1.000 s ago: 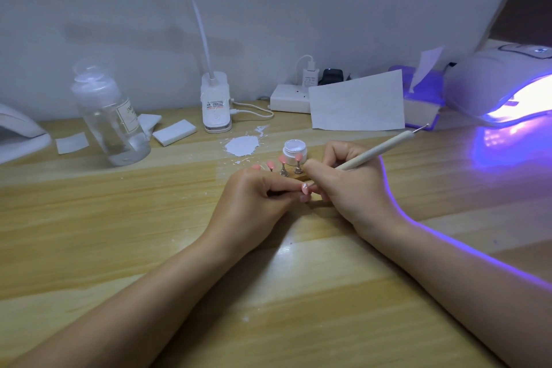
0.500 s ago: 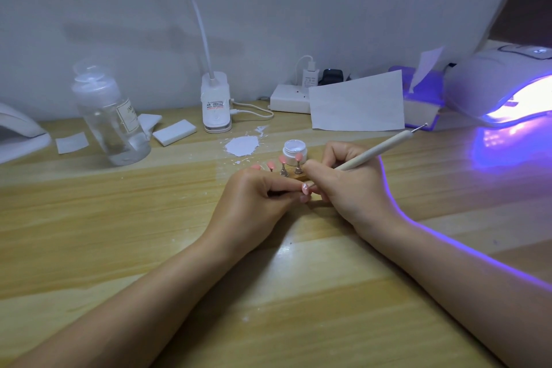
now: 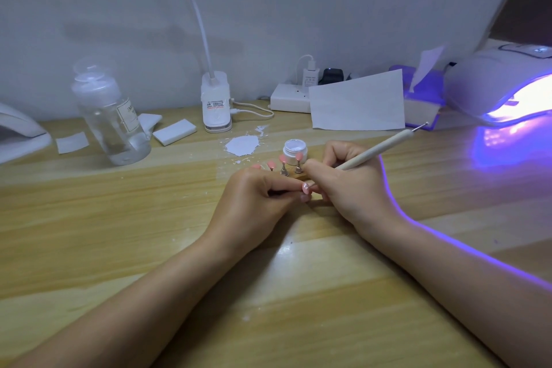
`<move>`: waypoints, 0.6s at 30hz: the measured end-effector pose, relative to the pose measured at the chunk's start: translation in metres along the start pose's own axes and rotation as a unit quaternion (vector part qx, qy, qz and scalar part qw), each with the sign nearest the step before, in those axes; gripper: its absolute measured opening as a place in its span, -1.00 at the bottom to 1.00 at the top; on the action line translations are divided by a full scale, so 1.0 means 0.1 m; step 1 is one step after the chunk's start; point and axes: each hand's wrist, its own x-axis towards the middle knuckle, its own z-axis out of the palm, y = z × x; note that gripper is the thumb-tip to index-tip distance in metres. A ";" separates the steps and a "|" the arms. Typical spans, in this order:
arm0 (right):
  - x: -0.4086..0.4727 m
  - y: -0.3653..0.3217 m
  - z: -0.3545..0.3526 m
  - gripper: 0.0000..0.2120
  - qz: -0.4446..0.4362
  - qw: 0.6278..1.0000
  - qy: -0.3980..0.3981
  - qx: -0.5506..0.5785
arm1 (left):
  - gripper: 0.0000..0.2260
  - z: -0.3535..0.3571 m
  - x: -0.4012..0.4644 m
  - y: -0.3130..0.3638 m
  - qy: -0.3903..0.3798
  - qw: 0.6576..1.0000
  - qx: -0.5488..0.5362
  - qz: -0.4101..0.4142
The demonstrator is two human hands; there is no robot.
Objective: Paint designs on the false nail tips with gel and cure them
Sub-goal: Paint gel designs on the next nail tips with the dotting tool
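Observation:
My left hand pinches a small holder with a pink false nail tip on its end. My right hand grips a pale dotting pen like a pencil, its lower tip down at that nail, its metal end pointing up right. Just behind my hands several more pink nail tips stand on metal holders on a wooden base. An open white gel pot sits right behind them. The curing lamp glows violet at the far right.
A clear liquid bottle stands at the left, with white pads beside it. A desk lamp base, a power strip, a white sheet and a tissue box line the back. White smear on the wooden table.

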 end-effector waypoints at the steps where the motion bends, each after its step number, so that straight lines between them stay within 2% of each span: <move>1: 0.00 0.00 0.00 -0.51 -0.003 1.000 0.000 -0.006 | -0.85 0.00 0.00 0.00 0.000 1.000 0.003 0.003; 18: 0.00 0.01 0.00 -0.51 -0.005 1.000 0.011 -0.019 | -0.77 0.00 0.00 0.03 0.004 0.999 0.030 0.022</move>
